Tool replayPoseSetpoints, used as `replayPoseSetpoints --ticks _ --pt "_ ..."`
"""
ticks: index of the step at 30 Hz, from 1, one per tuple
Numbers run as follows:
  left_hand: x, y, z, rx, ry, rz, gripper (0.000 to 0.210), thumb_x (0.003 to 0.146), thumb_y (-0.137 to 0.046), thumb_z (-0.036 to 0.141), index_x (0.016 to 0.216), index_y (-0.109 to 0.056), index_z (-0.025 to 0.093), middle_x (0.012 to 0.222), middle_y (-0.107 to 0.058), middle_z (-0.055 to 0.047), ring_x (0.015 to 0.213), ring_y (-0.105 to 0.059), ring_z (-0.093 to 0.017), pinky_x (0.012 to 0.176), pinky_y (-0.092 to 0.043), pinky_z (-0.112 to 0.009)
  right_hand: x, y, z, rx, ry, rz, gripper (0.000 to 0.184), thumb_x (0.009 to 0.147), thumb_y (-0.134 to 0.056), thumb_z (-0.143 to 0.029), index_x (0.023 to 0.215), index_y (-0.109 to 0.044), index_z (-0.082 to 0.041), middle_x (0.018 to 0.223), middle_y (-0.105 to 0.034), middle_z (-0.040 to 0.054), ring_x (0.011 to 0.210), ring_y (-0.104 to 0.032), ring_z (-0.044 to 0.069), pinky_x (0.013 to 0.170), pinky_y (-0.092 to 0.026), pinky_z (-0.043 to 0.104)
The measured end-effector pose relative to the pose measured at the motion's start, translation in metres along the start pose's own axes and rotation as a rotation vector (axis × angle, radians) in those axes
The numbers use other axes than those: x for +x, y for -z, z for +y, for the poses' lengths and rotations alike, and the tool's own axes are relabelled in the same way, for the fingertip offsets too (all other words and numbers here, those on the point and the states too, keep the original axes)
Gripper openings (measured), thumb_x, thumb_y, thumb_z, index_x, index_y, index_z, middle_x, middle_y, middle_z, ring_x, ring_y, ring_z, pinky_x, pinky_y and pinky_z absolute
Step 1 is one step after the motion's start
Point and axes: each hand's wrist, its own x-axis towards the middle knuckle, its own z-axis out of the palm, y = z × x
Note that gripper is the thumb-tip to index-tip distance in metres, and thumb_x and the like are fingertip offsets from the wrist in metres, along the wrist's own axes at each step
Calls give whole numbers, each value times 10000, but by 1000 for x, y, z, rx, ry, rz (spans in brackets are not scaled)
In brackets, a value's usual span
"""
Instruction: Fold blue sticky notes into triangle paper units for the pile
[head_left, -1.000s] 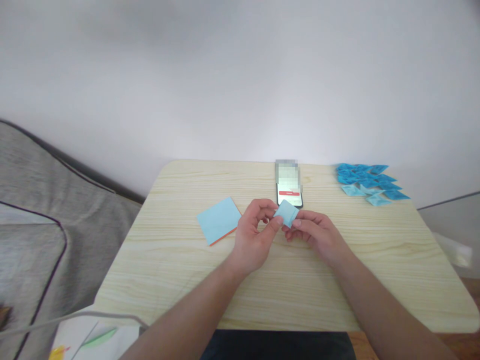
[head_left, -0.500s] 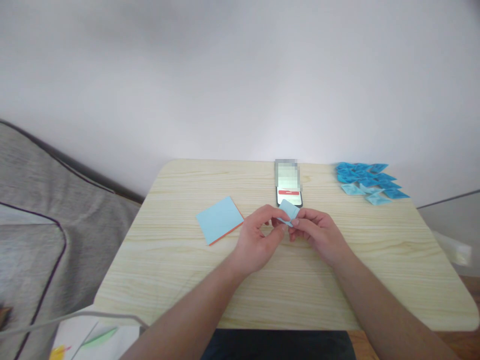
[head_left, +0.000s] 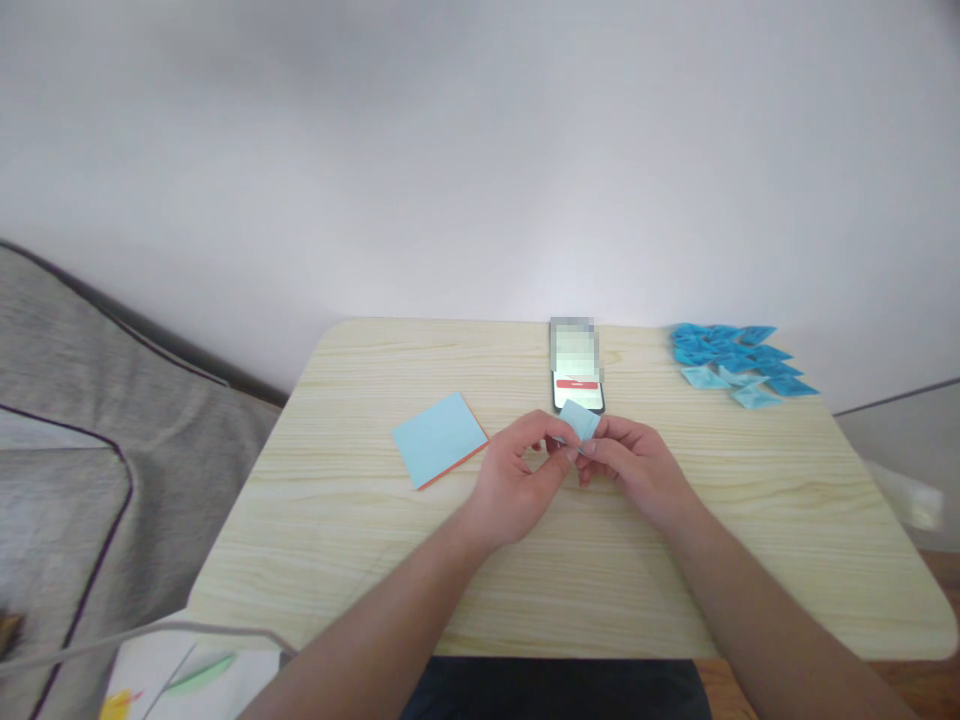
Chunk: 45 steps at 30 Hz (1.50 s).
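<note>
Between my two hands is a small folded piece of light blue paper [head_left: 580, 418], its upper part showing above the fingers. My left hand [head_left: 519, 478] pinches its lower left edge between thumb and forefinger. From the other side my right hand [head_left: 637, 468] grips the lower right edge, thumb on top. The fingertips of both hands nearly meet, and they hide the paper's bottom corner. Left of my left hand lies a stack of square paper [head_left: 440, 441], light blue on top with an orange edge below.
A phone [head_left: 577, 396] with a lit screen lies just beyond the folded paper. Several folded blue paper pieces [head_left: 731, 355] sit at the back right of the wooden table [head_left: 360, 540]. A white wall rises behind, and grey fabric [head_left: 172, 470] is at the left.
My left thumb has shifted slightly up and to the right along the paper's lower edge. The paper has tilted a little; both hands otherwise stay in place.
</note>
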Motion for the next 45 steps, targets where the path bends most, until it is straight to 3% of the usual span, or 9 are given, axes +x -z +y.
replayPoseSetpoints --ticks 7,12,18,22,27,30,34,40,45 --pt "-3 -2 -4 14 -75 60 236 882 -670 155 1097 -609 231 954 -667 -3 836 -580 -139 806 -447 -294 -4 -4 -8 -189 124 44 104 870 -743 -299 849 -708 -204 752 -681 1 683 -599 135 658 -472 285" --pt "-3 -1 -6 23 -23 59 417 873 -655 124 1234 -481 238 902 -648 9 832 -577 -145 829 -435 -310 -6 -7 -7 -199 203 88 110 843 -771 -276 867 -685 -214 761 -677 -3 708 -603 144 663 -467 288" --pt "-2 0 -9 94 -52 89 167 863 -647 103 976 -616 222 886 -635 14 838 -573 -138 803 -442 -293 -7 -6 -2 -216 213 168 125 820 -792 -258 912 -713 -226 794 -701 6 715 -610 141 658 -473 275" --pt "-2 0 -9 80 -124 112 129 869 -646 90 927 -642 205 869 -651 1 841 -586 -143 799 -465 -296 -8 -6 -6 -246 260 190 86 836 -768 -224 913 -728 -233 832 -706 8 757 -628 143 706 -498 277" --pt "-4 1 -10 73 -322 97 240 852 -626 24 1010 -659 201 983 -680 -43 948 -629 -174 861 -512 -334 -5 -5 -8 38 125 87 116 898 -681 -264 1005 -722 -244 861 -707 13 746 -647 164 648 -559 301" --pt "-4 2 -11 143 -395 86 289 840 -615 1 1038 -664 205 992 -685 -53 967 -633 -188 865 -521 -350 -2 -2 -4 156 8 25 99 884 -694 -284 949 -729 -217 777 -691 10 649 -643 163 568 -564 303" --pt "-3 3 -12 218 -446 58 280 830 -636 20 1034 -666 211 990 -697 -60 939 -632 -197 837 -519 -361 -2 -2 -4 182 -47 14 67 844 -736 -254 833 -715 -191 699 -668 1 578 -619 147 517 -553 288" --pt "-4 2 -14 322 -481 67 297 823 -624 18 1036 -669 220 997 -726 -59 924 -636 -206 823 -500 -378 -3 -5 -9 202 -60 38 117 771 -780 -215 861 -706 -210 715 -649 -14 607 -598 150 500 -550 289" --pt "-6 1 -14 371 -471 56 306 829 -604 31 1049 -676 230 1019 -731 -66 926 -641 -209 828 -501 -385 -3 -4 -8 146 -34 87 111 758 -781 -187 809 -684 -205 725 -638 -22 634 -573 122 572 -508 256"
